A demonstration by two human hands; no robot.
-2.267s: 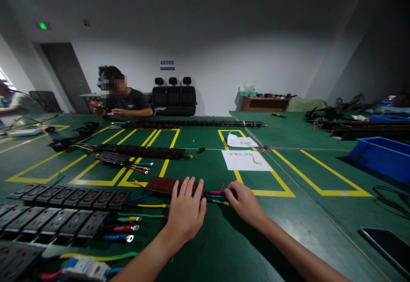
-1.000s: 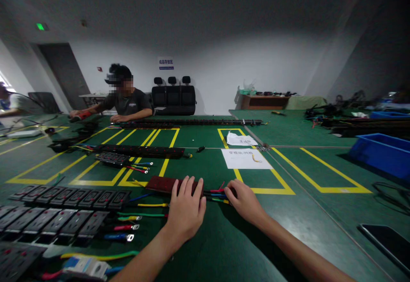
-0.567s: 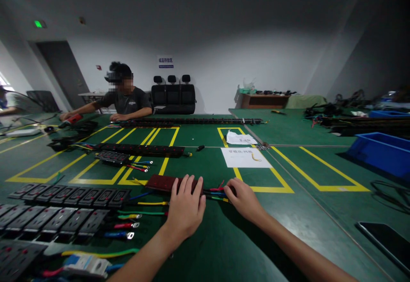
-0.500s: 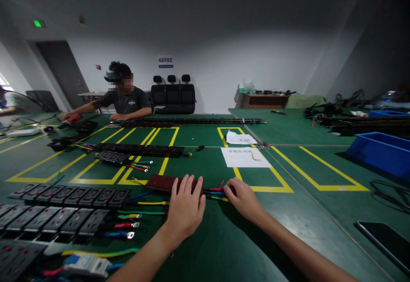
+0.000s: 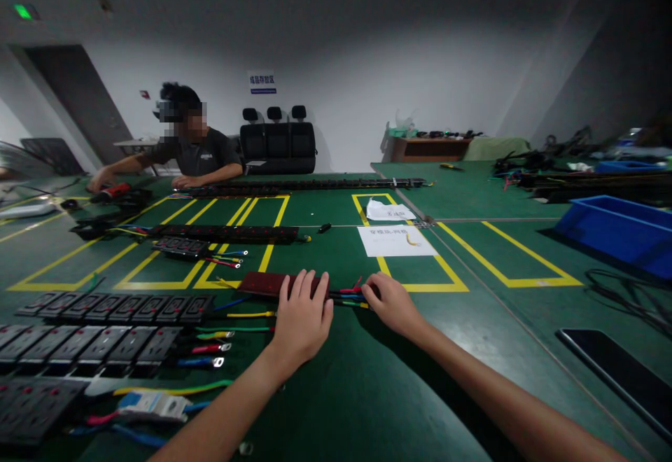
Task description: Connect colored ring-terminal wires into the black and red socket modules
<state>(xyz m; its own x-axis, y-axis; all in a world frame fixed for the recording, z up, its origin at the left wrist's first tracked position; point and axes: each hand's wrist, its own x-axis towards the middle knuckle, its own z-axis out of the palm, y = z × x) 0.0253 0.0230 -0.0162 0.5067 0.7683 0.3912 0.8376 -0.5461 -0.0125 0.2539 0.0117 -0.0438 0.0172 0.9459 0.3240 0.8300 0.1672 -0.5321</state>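
My left hand (image 5: 303, 315) lies over the right part of a dark red strip (image 5: 262, 284), its fingers stretched out and slightly apart across the top. Red, blue and green-yellow wires (image 5: 347, 298) come out of the strip's right end. My right hand (image 5: 391, 301) is closed in a pinch on those wires; its fingertips hide their ends. A thin yellow wire (image 5: 227, 283) and a blue wire (image 5: 231, 304) show at the strip's left side. To the left lie rows of black socket modules (image 5: 126, 308) with lugged wires.
Beyond the strip are paper sheets (image 5: 396, 241), a long black socket strip (image 5: 225, 234) and yellow tape outlines on the green table. On the right are a blue bin (image 5: 619, 238), black cable and a phone (image 5: 619, 371). A co-worker (image 5: 197, 147) sits across the table, one hand by a red tool.
The view has tilted slightly down and turned a little, so the scene sits higher in the picture. Both hands keep their places on the strip and wires.
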